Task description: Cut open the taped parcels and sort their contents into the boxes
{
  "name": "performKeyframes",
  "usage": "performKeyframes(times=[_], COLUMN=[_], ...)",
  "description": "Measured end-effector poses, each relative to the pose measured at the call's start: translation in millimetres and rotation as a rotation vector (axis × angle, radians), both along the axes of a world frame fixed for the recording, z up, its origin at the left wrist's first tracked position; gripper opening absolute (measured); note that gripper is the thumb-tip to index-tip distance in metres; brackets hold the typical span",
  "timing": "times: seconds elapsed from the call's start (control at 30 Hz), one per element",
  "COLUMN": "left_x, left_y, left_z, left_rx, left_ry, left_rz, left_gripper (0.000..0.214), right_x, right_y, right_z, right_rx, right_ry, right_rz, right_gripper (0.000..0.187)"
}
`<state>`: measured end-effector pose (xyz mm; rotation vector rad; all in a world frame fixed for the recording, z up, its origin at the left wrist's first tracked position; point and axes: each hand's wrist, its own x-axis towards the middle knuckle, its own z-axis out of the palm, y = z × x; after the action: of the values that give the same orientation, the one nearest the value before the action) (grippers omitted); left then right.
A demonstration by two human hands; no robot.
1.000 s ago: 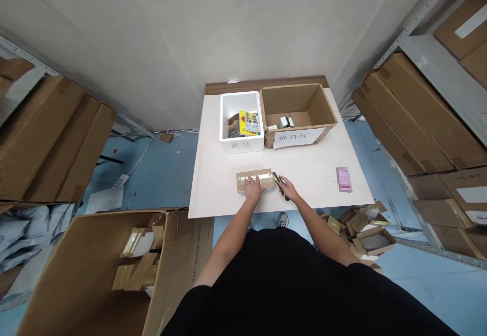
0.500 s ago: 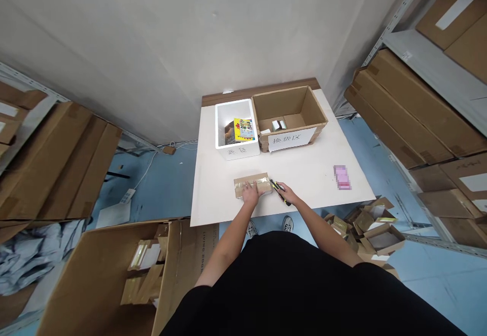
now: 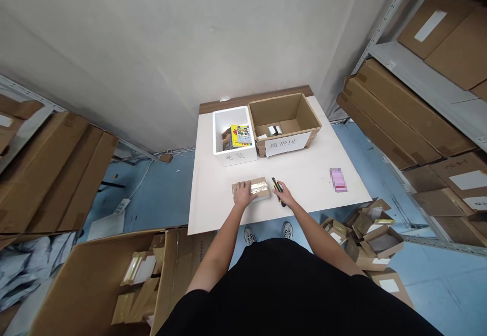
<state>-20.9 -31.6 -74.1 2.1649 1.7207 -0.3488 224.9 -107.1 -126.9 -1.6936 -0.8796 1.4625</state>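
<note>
A small taped cardboard box (image 3: 259, 186) lies flat near the front of the white table. Over its left half is my left hand (image 3: 243, 194), fingers spread across the top and gripping it. To the right of the box, my right hand (image 3: 285, 195) is closed around a black and yellow utility knife (image 3: 276, 184). The knife's front end points up and left, apart from the box. Shiny clear tape shows on the box between my left fingers and its right end.
Behind stand a white foam bin (image 3: 239, 156) holding colourful booklets and a labelled carton (image 3: 315, 132) with small items inside. A blurred pink item (image 3: 338, 180) lies at right. A big carton (image 3: 182, 265) stands left; opened boxes (image 3: 381, 239) pile on the floor at right.
My left hand has slid left along the box. My right hand has drawn the knife off the box's right end, leaving a gap, and the knife now stands more upright.
</note>
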Motion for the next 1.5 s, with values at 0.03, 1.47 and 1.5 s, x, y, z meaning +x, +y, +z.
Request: performKeyframes(times=[0.03,1.47,1.5], left_x=[-6,-77,-67], left_y=[5,-42,-43], left_z=[2.2,-62.8,-63.2], left_rx=[-0.007,-0.333,-0.34], left_ry=[-0.007,-0.673,-0.69], left_rz=[-0.016,0.477,0.479], left_gripper=[0.101,0.046,0.046], right_x=[-13,-110,-104], right_y=[4,4,3], right_z=[-0.3,1.4,2.8], right_rx=[-0.006,-0.113,-0.099], right_ry=[-0.033,0.021,-0.003], right_rz=[-0.008,-0.303,-0.336], right_gripper=[0.09,0.036,0.039])
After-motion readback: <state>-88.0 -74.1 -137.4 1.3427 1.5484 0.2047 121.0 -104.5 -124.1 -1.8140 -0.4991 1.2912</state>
